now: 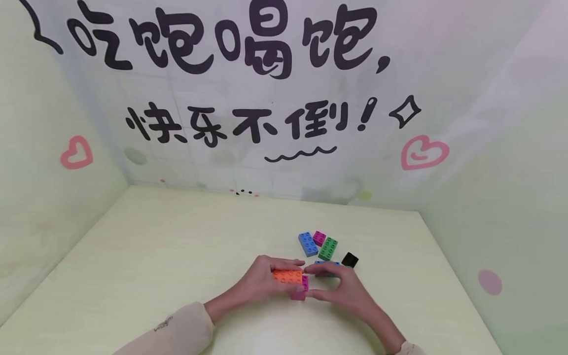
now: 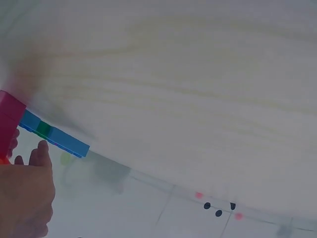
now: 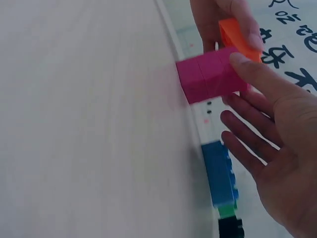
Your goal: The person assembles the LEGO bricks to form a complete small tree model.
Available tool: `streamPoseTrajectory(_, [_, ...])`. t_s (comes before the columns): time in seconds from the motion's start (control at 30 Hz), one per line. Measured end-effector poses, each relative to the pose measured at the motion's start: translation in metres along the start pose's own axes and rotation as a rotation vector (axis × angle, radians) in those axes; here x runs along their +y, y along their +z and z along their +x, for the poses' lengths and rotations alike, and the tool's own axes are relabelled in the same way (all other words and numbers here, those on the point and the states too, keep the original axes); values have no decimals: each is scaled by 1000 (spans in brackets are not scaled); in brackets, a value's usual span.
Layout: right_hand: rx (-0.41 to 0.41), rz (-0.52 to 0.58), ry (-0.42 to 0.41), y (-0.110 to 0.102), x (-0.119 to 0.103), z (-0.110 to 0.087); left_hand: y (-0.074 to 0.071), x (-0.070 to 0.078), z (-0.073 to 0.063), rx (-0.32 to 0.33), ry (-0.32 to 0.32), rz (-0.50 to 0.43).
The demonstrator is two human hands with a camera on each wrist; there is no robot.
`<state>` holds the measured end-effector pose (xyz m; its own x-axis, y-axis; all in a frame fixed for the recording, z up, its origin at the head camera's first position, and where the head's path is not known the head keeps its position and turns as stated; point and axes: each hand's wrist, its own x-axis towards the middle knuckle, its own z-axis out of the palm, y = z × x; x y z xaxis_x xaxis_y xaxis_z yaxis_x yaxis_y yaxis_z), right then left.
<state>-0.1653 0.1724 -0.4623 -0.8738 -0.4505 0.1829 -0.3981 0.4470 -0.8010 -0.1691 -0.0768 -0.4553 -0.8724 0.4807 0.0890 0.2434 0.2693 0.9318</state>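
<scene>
My left hand (image 1: pixel 262 278) grips an orange studded building brick (image 1: pixel 287 276) between thumb and fingers, low over the table. A stack of magenta bricks (image 3: pixel 205 77) adjoins the orange brick's right end; whether the two are joined I cannot tell. From the right, my right hand (image 1: pixel 339 286) pinches the magenta bricks, thumb on the near side. In the right wrist view its thumb lies on the magenta surface while the other fingers extend behind. The left wrist view catches only the edge of the magenta bricks (image 2: pixel 11 116) at far left.
Beyond the hands lie a blue brick (image 1: pixel 308 244), a small magenta brick (image 1: pixel 319 238), a green brick (image 1: pixel 328 248) and a black brick (image 1: pixel 350 260). Another blue brick (image 3: pixel 218 173) is partly hidden behind the right hand in the head view. Printed walls enclose the table (image 1: pixel 177 236).
</scene>
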Motion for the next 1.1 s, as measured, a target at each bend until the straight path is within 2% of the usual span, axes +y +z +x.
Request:
streamPoseTrajectory(0.17, [97, -100, -19, -25, 15, -2, 1, 3, -1, 7, -68, 36])
streamPoseTrajectory(0.3, [103, -140, -16, -32, 26, 0, 3, 3, -2, -4, -101, 46])
streamPoseTrajectory(0.47, [95, -171, -7, -32, 32, 2, 6, 0, -1, -5, -91, 60])
streamPoseTrajectory(0.77, [76, -202, -11, -25, 31, 1, 10, -2, -4, -31, -80, 16])
streamPoseTrajectory(0.97, [82, -239, 3, -22, 33, 2, 11, -3, -4, -23, -69, 63])
streamPoseTrajectory(1.1, [87, -273, -33, -20, 35, 2, 11, -4, -4, -22, -38, 75])
